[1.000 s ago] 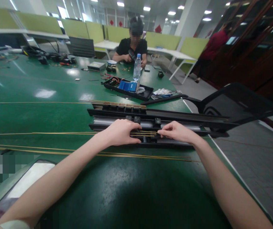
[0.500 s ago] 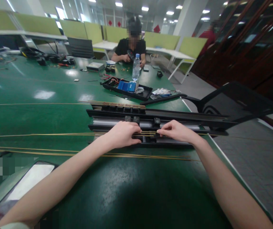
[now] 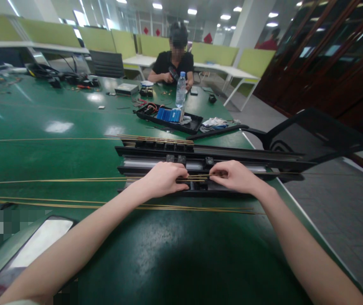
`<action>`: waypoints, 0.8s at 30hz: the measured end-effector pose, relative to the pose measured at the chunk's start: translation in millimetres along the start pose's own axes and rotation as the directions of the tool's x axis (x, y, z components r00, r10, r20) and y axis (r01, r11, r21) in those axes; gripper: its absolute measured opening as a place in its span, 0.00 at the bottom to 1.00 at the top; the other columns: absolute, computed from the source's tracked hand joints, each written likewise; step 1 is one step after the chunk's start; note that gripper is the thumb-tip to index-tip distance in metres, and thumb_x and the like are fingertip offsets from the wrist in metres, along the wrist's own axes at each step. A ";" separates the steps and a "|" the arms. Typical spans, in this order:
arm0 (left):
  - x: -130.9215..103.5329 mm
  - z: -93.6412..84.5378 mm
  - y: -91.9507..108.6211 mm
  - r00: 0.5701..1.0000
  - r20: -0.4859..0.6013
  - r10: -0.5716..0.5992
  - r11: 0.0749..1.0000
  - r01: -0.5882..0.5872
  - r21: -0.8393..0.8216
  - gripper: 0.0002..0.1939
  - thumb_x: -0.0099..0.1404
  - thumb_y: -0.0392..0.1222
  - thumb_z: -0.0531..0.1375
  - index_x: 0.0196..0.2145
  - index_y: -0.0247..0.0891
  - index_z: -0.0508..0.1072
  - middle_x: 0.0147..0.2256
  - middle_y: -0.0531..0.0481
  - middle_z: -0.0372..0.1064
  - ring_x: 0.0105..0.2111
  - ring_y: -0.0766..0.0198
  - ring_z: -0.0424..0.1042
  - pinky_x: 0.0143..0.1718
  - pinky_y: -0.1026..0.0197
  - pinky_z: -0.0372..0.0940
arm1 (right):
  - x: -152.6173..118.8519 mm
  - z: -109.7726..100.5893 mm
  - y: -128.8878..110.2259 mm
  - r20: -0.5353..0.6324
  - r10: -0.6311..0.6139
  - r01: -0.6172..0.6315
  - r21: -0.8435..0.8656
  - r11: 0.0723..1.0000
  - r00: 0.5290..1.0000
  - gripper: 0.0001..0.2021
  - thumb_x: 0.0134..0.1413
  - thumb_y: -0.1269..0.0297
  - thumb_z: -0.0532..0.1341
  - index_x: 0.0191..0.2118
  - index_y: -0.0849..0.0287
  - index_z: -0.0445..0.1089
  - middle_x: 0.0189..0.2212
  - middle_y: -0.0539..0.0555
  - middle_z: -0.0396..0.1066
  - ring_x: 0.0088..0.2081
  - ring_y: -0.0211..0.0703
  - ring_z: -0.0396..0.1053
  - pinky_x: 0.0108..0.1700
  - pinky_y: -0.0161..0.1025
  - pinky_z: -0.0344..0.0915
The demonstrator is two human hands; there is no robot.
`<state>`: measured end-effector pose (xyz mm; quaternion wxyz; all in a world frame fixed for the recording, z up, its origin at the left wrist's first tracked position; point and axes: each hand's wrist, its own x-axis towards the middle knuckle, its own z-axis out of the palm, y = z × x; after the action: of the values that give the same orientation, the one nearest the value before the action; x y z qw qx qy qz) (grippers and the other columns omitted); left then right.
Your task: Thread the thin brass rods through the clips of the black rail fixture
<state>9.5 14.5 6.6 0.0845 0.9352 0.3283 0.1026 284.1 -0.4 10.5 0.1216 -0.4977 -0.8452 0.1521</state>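
Observation:
Thin brass-coloured rods run in from the left over the nearest of several long black rails. My left hand is closed around these rods, fingers curled over and thumb below; its grip is partly hidden. To its right, my right hand pinches one rod, whose tip passes under the fingers and is hard to follow. Between the hands, other rod ends lie above a small black block in the rail. More black blocks sit on the rail behind.
Loose brass rods lie in front of the rails, and a phone lies at lower left. Beyond are a black tray with blue pieces, a water bottle and a seated person. A mesh chair stands at the right edge.
My right hand has shifted slightly right, its fingers now more curled. One rod between the hands now slants up towards it. My left hand has stayed nearly still.

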 end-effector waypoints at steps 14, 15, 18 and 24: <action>-0.1 2.0 -1.2 0.999 -0.027 0.031 0.998 -0.030 0.054 0.15 0.64 0.53 0.58 0.40 0.41 0.74 0.40 0.51 0.75 0.37 0.59 0.75 0.34 0.61 0.62 | -4.8 11.2 7.1 -0.115 -0.292 0.263 -0.213 0.941 0.949 0.11 0.64 0.64 0.55 0.43 0.55 0.75 0.35 0.53 0.75 0.36 0.41 0.71 0.38 0.36 0.62; 0.0 2.0 -1.3 0.999 -0.028 0.033 0.998 -0.031 0.058 0.14 0.64 0.53 0.58 0.40 0.41 0.74 0.40 0.51 0.75 0.37 0.59 0.75 0.34 0.61 0.62 | -4.7 11.8 6.8 -0.118 -0.293 0.263 -0.217 0.940 0.949 0.11 0.64 0.64 0.55 0.43 0.55 0.75 0.34 0.53 0.75 0.36 0.41 0.71 0.37 0.36 0.61; -0.1 1.7 -1.2 0.999 -0.027 0.034 0.997 -0.032 0.067 0.14 0.64 0.53 0.58 0.39 0.41 0.74 0.39 0.52 0.75 0.37 0.59 0.75 0.33 0.61 0.62 | -4.1 13.0 4.6 -0.116 -0.285 0.255 -0.224 0.941 0.952 0.12 0.64 0.64 0.54 0.42 0.56 0.75 0.34 0.53 0.74 0.35 0.41 0.71 0.37 0.36 0.61; -2.9 1.4 -1.3 0.999 -0.035 0.037 0.996 -0.033 0.086 0.14 0.63 0.53 0.59 0.39 0.41 0.74 0.38 0.52 0.74 0.36 0.60 0.75 0.31 0.62 0.60 | 1.9 17.3 -1.0 -0.099 -0.208 0.188 -0.178 0.966 0.973 0.16 0.66 0.59 0.51 0.35 0.58 0.75 0.31 0.53 0.75 0.33 0.41 0.71 0.36 0.36 0.60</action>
<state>6.9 13.6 4.6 0.0363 0.9415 0.3175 0.1070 276.2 -1.6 -5.0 0.1433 -0.4271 -0.8919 0.0384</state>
